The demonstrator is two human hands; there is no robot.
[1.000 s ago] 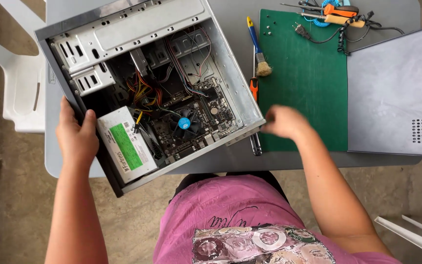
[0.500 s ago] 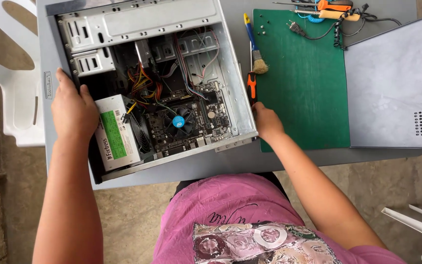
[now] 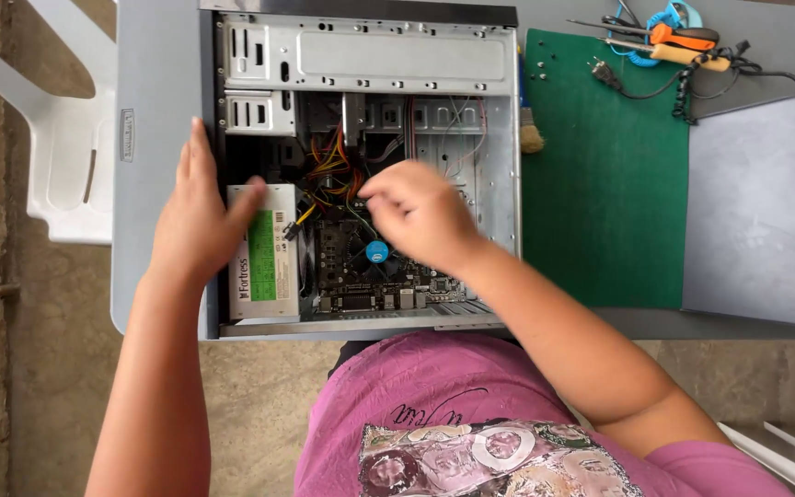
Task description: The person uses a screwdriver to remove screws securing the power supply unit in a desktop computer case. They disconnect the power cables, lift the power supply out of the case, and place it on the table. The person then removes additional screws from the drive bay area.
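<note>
Computer case [image 3: 361,55] lies open, holding power supply [image 3: 264,253] under flat left hand [image 3: 197,216]; right hand [image 3: 420,213] pinched inside.

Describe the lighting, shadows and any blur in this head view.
Head view: soft, even daylight, no hard shadows or glare on the green mat. The open computer case is darker inside around the cables. The right hand is slightly motion-blurred; the left hand on the power supply is sharp. Edges look straight.

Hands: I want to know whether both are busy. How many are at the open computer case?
2. The left hand rests on the case edge by the power supply; the right hand reaches inside above the motherboard.
</note>
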